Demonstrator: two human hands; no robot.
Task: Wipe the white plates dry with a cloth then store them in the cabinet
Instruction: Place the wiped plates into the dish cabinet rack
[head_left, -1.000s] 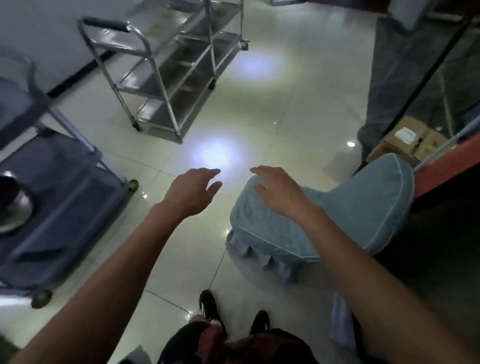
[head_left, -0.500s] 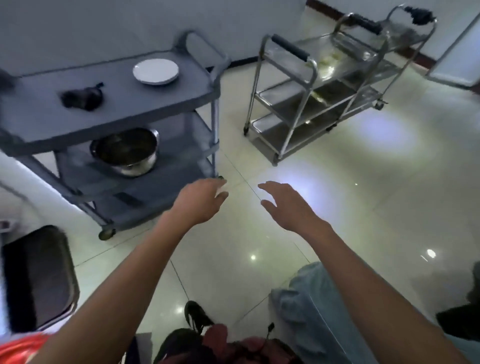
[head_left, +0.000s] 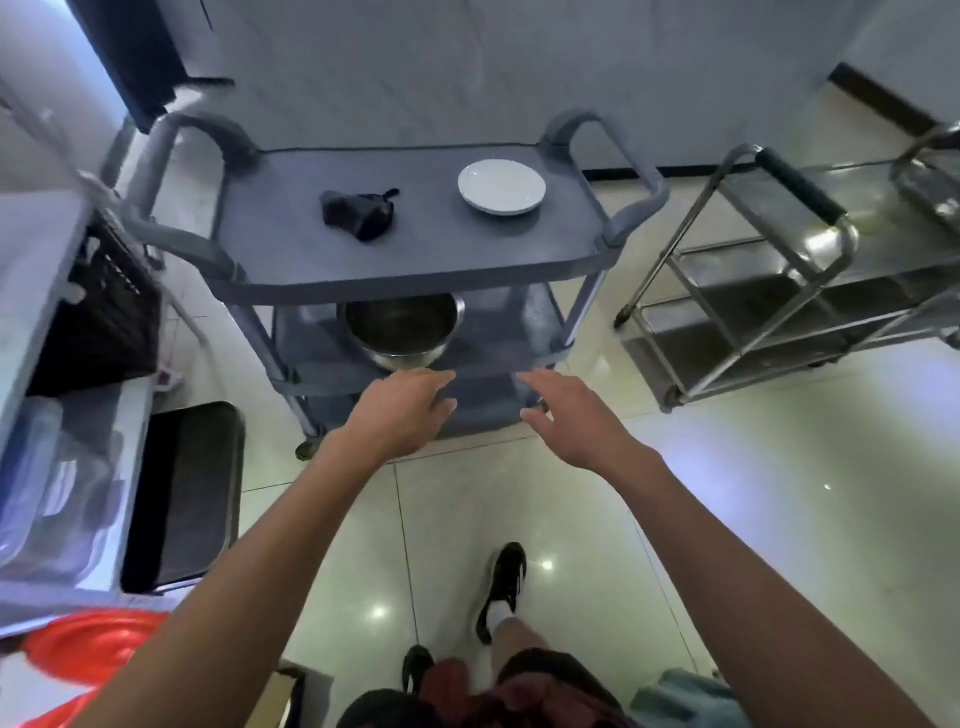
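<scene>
Seen from above: grey plastic three-tier service trolley (head_left: 415, 260) standing square ahead against a pale wall. On its top shelf, toward the right end, a round white ceramic plate (head_left: 502, 186), lying flat and alone. On the same shelf, left of centre and well apart from the plate, a crumpled dark cloth (head_left: 358, 209). One shelf below the trolley's top, a shiny round steel bowl (head_left: 402, 328), partly hidden under the shelf edge.

In front of the trolley, level with its lower shelves, both bare arms stretched forward. Left hand (head_left: 400, 413) palm down with fingers relaxed and slightly bent, grasping nothing. Right hand (head_left: 571, 415) likewise loose and spread, fingers reaching toward the trolley's lower right corner, nothing held. Neither hand touching plate or cloth; contact with the trolley frame impossible to tell.

To the right of the trolley, a stainless-steel wire-frame cart (head_left: 779, 291) with a black-padded handle, standing apart on the glossy pale tiled floor (head_left: 753, 493). To the trolley's left, a dark padded chair seat (head_left: 182, 493) and a blurred shelf unit with clear containers (head_left: 47, 467). Below the trolley in view, a black shoe (head_left: 503, 582) with white sock on the tiles, mid-stride
</scene>
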